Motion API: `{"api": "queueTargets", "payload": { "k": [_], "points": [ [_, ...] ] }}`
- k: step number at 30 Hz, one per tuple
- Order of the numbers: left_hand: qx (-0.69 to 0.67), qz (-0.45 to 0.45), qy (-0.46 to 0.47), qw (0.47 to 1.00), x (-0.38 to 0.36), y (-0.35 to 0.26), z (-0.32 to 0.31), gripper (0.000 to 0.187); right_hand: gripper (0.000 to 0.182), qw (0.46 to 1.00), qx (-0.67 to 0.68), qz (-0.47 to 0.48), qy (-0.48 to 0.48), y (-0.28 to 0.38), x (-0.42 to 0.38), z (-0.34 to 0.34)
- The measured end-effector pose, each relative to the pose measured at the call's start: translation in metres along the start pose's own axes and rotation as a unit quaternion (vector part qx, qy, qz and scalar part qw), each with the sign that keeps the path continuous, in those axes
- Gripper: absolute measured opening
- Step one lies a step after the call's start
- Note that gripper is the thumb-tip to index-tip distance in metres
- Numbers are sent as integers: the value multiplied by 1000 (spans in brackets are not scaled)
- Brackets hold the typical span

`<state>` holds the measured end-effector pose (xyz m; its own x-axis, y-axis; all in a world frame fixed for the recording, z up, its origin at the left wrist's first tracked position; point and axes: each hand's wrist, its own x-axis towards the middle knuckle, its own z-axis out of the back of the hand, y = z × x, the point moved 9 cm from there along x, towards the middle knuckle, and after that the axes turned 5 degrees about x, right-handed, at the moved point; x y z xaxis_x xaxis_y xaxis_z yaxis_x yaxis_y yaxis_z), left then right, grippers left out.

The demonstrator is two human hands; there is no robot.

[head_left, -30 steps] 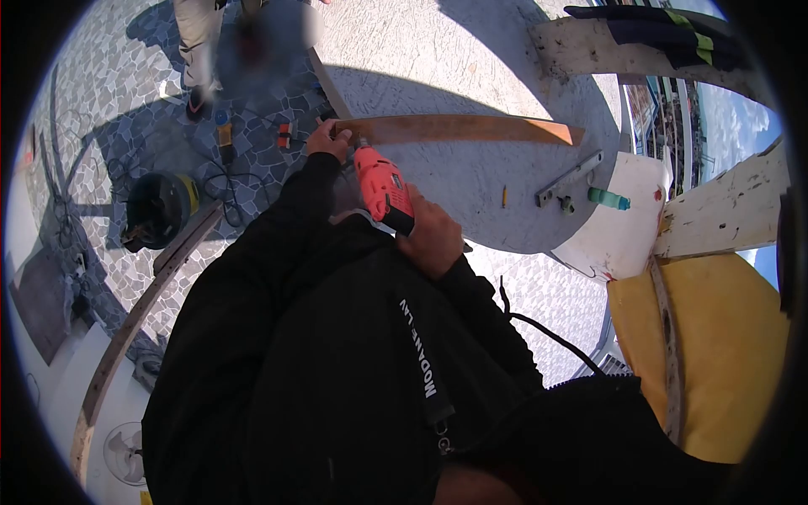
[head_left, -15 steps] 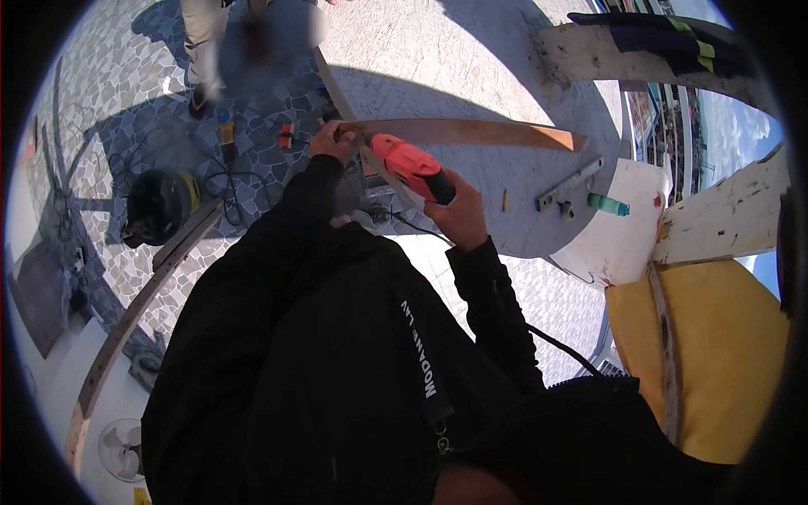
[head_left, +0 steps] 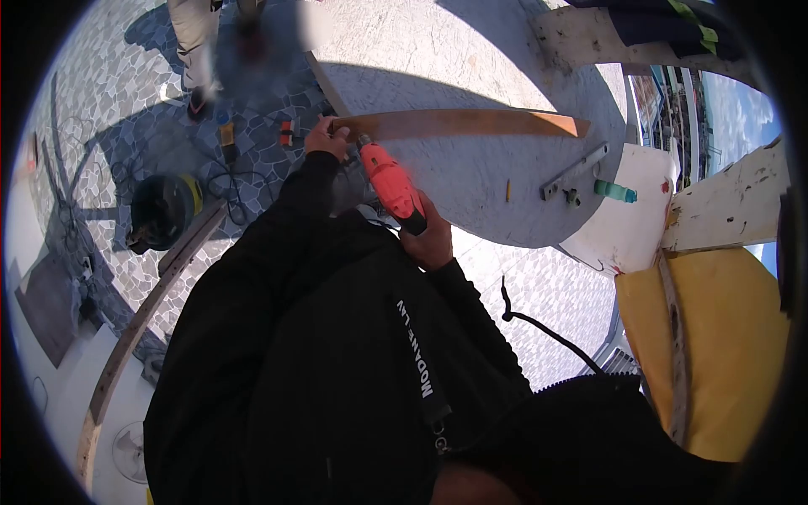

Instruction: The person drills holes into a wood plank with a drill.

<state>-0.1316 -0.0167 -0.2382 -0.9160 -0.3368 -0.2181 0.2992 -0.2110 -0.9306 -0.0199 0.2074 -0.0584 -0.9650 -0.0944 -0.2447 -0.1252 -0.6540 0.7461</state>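
My right hand (head_left: 433, 237) is wrapped around the rear grip of a red and black power drill (head_left: 390, 179). The drill's nose points up and left, its tip right at the lower edge of a long brown wooden board (head_left: 459, 123) near the board's left end. That end is gripped by my left hand (head_left: 326, 139), fingers closed over it. The board lies across a pale worktable (head_left: 471, 181) with a rounded end.
On the table lie a spirit level (head_left: 576, 171), a pencil (head_left: 507, 191) and a green bottle (head_left: 615, 191). A dark bucket (head_left: 162, 210) stands on the stone-patterned floor at left. Another person's legs (head_left: 195, 55) show at top left. A yellow sheet (head_left: 724, 345) is at right.
My right hand and the drill have swung left, and the drill now points more steeply up toward the board's left end. My left hand stays on the board.
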Motion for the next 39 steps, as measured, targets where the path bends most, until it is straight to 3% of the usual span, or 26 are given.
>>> {"api": "queueTargets", "payload": {
  "k": [1,6,8,10,15,17,22,24,27,29,32,35,37,39],
  "points": [
    [7,0,-3,1000,0,-1,1,19,71,999,-18,38,-4,11,-3,-2],
    [17,3,-2,1000,-1,-4,4,21,75,992,-108,57,28,29,-2,-9],
    [61,-35,-25,997,1,-5,5,22,77,989,-132,58,45,47,1,-7],
    [58,-34,-12,998,2,0,2,22,77,977,-202,25,67,65,5,-3],
    [34,-12,-15,999,-5,-2,5,22,68,979,-196,33,36,104,33,18],
    [50,-16,-18,998,-4,-5,6,23,63,981,-188,-24,51,100,44,25],
    [45,-9,-10,999,-8,-12,9,24,54,995,-81,57,-5,58,52,36],
    [54,-4,-8,998,-7,-17,12,24,46,993,99,-54,18,16,50,34],
    [63,10,5,998,-7,-17,10,24,42,969,212,-128,17,-12,30,21],
    [91,9,-9,996,-2,-9,7,26,48,982,178,-61,-2,-30,20,9],
    [43,48,21,998,4,7,0,29,53,982,174,-6,-68,10,0,20],
    [60,30,30,997,19,41,-11,30,53,989,124,-34,-72,14,-19,35],
    [36,58,66,995,18,12,-1,30,60,970,198,-121,-67,-15,-31,45],
    [11,87,101,991,17,5,-6,30,47,936,290,-178,-87,-16,-41,60]
  ]
}}
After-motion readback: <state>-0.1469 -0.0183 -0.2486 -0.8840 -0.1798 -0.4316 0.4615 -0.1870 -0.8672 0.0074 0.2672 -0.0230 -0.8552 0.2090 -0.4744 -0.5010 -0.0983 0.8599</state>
